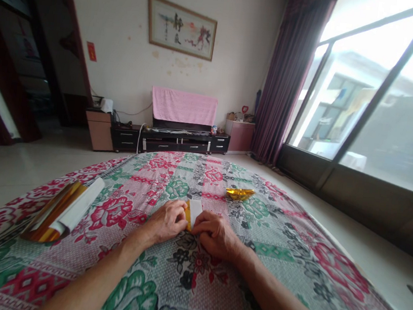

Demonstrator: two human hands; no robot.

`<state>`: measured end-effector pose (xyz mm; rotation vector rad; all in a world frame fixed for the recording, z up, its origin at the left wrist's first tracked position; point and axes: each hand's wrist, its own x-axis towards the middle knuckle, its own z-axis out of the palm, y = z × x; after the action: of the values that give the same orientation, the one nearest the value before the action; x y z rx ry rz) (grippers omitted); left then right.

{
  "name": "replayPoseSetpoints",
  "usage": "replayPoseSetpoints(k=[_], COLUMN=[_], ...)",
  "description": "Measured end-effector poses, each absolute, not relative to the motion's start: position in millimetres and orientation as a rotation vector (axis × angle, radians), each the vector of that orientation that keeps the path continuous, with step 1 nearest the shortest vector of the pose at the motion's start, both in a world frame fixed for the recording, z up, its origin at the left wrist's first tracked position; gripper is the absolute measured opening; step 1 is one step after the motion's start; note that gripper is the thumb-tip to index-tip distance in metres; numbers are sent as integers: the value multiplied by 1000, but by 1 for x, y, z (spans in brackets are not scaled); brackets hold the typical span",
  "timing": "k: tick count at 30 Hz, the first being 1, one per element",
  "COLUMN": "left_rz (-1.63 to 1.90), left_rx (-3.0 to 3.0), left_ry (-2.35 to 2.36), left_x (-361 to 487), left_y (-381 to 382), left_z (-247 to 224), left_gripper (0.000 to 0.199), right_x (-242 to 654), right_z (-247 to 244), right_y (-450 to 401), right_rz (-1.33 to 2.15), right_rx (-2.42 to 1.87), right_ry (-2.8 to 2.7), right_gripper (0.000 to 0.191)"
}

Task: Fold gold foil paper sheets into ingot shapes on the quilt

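Observation:
A small piece of gold-and-white paper [196, 208], partly folded, lies on the flowered tablecloth in front of me. Its gold face shows on the left and its white back on the right. My left hand [168, 220] is closed with its fingers pinching the gold left edge. On the other side, my right hand [215, 233] is closed too, fingertips pressed on the lower right of the white part. Beyond my right hand sits a folded gold paper boat shape [240, 194]. The fingertips cover the paper's lower edge.
A loose stack of gold and white paper sheets [59, 210] rests at the left of the round table, on the patterned tablecloth [132, 286]. Past the table stand a low black cabinet [170, 144] and a pink cloth-covered screen [184, 106]. Large windows [383, 105] are to the right.

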<state>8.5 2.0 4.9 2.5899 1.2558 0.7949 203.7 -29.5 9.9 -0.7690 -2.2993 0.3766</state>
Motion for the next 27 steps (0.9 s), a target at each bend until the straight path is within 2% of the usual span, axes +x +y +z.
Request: replayPoseSetpoints(k=[17, 23, 27], left_rz=[860, 851, 834], left_rx=[2612, 2605, 2597], left_ry=[1229, 1222, 1242], left_x=[9, 9, 9], left_y=[3, 2, 1], left_z=[2, 4, 5], left_gripper=[11, 12, 12], right_x=[205, 204, 204], right_z=[11, 8, 5], right_y=[-29, -28, -28], right_rz=[385, 350, 336], right_rx=[-805, -824, -799], right_ry=[-2235, -2257, -2311], right_gripper=[34, 46, 48])
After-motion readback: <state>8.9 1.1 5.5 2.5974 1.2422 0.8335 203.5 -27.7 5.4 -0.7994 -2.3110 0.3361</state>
